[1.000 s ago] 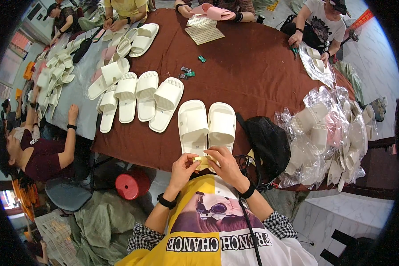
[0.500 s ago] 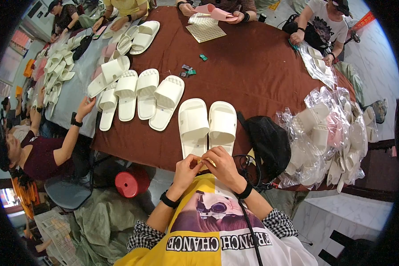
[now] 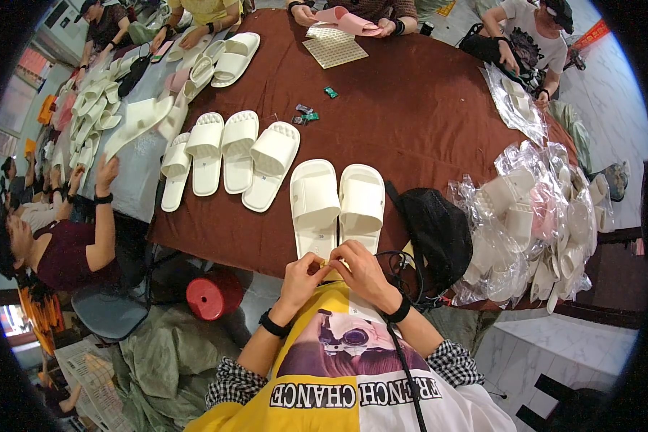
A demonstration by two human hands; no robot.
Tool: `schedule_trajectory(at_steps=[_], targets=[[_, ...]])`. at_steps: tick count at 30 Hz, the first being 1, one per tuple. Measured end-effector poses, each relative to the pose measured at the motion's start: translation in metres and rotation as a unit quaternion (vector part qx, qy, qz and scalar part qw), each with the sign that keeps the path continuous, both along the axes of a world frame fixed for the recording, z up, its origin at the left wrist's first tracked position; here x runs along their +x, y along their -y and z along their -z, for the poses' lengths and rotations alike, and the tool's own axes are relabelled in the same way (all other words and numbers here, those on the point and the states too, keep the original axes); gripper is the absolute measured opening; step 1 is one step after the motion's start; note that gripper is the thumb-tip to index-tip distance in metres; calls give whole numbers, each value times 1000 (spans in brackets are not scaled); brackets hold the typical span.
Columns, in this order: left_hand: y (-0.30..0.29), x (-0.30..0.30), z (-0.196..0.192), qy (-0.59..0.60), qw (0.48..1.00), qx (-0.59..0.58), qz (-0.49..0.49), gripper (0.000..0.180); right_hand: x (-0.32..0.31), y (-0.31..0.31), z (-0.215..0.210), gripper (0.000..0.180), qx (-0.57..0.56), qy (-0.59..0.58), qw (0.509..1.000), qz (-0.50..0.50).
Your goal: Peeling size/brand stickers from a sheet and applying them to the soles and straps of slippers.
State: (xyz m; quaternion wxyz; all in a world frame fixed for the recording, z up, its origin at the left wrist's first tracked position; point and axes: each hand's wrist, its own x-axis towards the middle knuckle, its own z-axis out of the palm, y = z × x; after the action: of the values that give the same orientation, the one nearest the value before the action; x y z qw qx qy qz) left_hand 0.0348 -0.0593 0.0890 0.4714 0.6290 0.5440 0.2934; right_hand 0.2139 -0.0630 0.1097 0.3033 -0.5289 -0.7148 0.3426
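Your left hand (image 3: 304, 279) and right hand (image 3: 363, 273) pinch a small yellow piece (image 3: 327, 263), mostly hidden, at six o'clock from the nearest white slippers (image 3: 315, 191); steady your wrists, use fingertips only.

Left fingers (image 3: 307, 261) pinched beside right fingers (image 3: 350, 253)

Pair (image 3: 330, 205): on table (image 3: 425, 108), at near edge, just beyond left hand (image 3: 302, 282) and right hand (image 3: 361, 275).
Slipper row (image 3: 239, 153): four abreast, on table, left of pair.
Bag (image 3: 439, 237): just right of pair.
Wrapped pile (image 3: 513, 212): right of bag, at table's right end.
Packets (image 3: 309, 117): mid-table, behind row's right end.
Sheets (image 3: 335, 52): behind packets, toward far edge.
Stool (image 3: 214, 296): left of left hand.
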Motion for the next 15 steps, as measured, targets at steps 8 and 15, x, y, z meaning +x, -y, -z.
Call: schedule_trajectory(at_steps=[8,15], targets=[[-7,-12,16,18,995,-91,38,22,6,-21,17,11,-40,-23,999,15],[-5,-24,27,43,990,-117,64,24,-4,-51,51,9,0,72,997,-35]])
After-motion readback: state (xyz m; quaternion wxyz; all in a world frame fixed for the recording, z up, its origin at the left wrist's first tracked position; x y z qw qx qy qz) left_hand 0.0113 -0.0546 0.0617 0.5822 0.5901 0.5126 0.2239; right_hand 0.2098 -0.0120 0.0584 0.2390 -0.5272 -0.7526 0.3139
